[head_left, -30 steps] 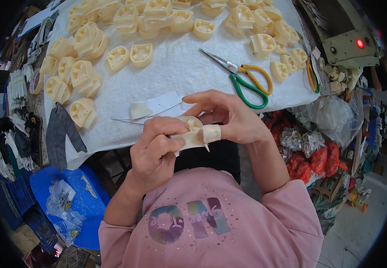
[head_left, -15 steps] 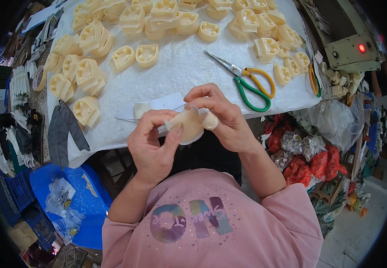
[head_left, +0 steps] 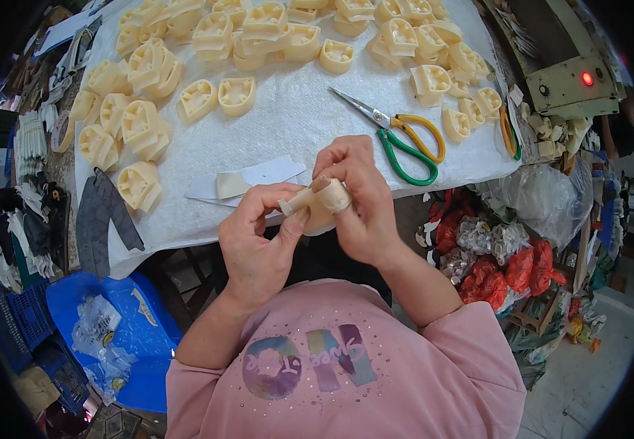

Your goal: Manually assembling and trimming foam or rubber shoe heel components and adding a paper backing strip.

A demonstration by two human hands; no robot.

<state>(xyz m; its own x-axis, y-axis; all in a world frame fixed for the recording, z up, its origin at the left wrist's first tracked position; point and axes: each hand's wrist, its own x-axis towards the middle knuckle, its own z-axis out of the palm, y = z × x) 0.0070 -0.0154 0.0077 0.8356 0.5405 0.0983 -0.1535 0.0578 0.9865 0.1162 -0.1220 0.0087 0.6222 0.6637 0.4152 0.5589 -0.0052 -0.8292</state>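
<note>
Head view: a curved, cream-coloured piece (head_left: 320,218) is held between the two hands, in front of the person's chest and near the front edge of the white-covered table (head_left: 287,110). The left hand (head_left: 252,238) pinches its left side, thumb on the near face, fingers behind. The right hand (head_left: 364,208) grips its upper right part, its thumb wrapped in a pale band (head_left: 337,194); just what those curled fingertips touch is hidden. The hands are close together, joined by the piece. Beyond them lie white strips (head_left: 273,170); to the right, scissors (head_left: 380,119); farther back, many cream moulded parts (head_left: 145,130).
</note>
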